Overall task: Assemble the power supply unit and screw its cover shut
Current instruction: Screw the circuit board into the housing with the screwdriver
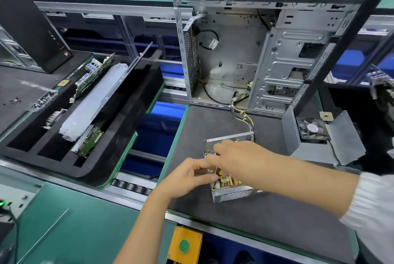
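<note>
Both hands are held over the open power supply [229, 169], which lies on the dark surface [266, 216] in front of the case [266, 50]. The left hand [187, 175] is seen with fingers curled, thumb and forefinger drawn together at the unit's near-left edge; whether anything small is pinched there cannot be told. The right hand [232, 155] is laid across the top of the unit, fingers bent down into it, and its grip cannot be made out. The circuit board [226, 181] is exposed below the right wrist, and a perforated wall is shown on the near side. A wire bundle [245, 118] is run from the unit's far corner into the case. The cover [324, 137], with a fan inside, is set apart to the right. A foam tray [89, 114] of parts is placed to the left.
</note>
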A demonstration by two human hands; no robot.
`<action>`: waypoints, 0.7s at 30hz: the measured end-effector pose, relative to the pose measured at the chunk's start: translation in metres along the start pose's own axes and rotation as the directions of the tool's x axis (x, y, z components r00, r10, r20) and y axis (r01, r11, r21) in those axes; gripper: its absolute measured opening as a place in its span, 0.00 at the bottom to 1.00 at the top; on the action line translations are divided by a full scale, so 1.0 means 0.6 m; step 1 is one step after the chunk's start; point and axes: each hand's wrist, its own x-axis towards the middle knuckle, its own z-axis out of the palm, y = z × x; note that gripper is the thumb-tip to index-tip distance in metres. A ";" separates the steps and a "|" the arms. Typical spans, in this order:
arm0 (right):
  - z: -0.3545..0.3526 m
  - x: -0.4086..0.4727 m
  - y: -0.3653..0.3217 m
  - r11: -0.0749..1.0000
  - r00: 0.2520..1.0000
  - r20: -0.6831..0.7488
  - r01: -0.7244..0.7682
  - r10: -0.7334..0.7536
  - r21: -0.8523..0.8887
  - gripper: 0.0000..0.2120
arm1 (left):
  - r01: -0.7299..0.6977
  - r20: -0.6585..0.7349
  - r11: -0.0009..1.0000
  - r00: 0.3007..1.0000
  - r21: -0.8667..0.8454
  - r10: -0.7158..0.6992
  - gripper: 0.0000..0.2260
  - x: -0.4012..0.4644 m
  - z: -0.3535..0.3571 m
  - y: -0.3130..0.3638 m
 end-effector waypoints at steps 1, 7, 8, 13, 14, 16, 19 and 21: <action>-0.003 -0.003 0.003 0.998 0.999 -0.002 0.046 -0.046 0.033 0.20 | -0.001 -0.015 1.000 1.000 0.003 0.001 0.12 0.002 0.000 -0.002; -0.015 -0.002 0.002 0.999 0.997 -0.068 0.036 -0.033 0.036 0.19 | -0.032 -0.162 0.999 0.986 0.007 0.032 0.10 -0.002 0.003 -0.027; -0.012 0.004 -0.002 0.997 0.996 -0.081 0.018 -0.024 -0.074 0.22 | -0.037 -0.172 0.999 0.984 0.015 0.039 0.12 -0.001 0.003 -0.027; 0.002 0.016 -0.004 0.997 0.994 0.078 0.079 -0.078 0.000 0.14 | -0.047 -0.051 0.999 0.998 0.005 0.047 0.16 -0.006 -0.007 -0.024; 0.004 0.021 0.002 0.996 0.989 0.113 0.094 -0.094 0.002 0.14 | -0.034 -0.023 0.999 0.999 0.006 0.034 0.16 -0.007 -0.008 -0.025; 0.005 0.037 0.010 0.992 0.979 0.163 0.122 -0.122 0.005 0.15 | 0.001 -0.028 1.000 1.000 -0.008 -0.001 0.14 -0.005 -0.007 -0.029; -0.008 0.045 0.022 0.984 0.954 0.250 0.144 -0.167 0.107 0.18 | -0.001 -0.116 1.000 0.993 -0.023 -0.001 0.14 -0.004 -0.005 -0.032; -0.022 0.030 0.025 0.969 0.971 0.163 0.141 -0.175 0.201 0.14 | -0.029 -0.155 1.000 0.987 0.003 0.029 0.12 -0.001 -0.003 -0.037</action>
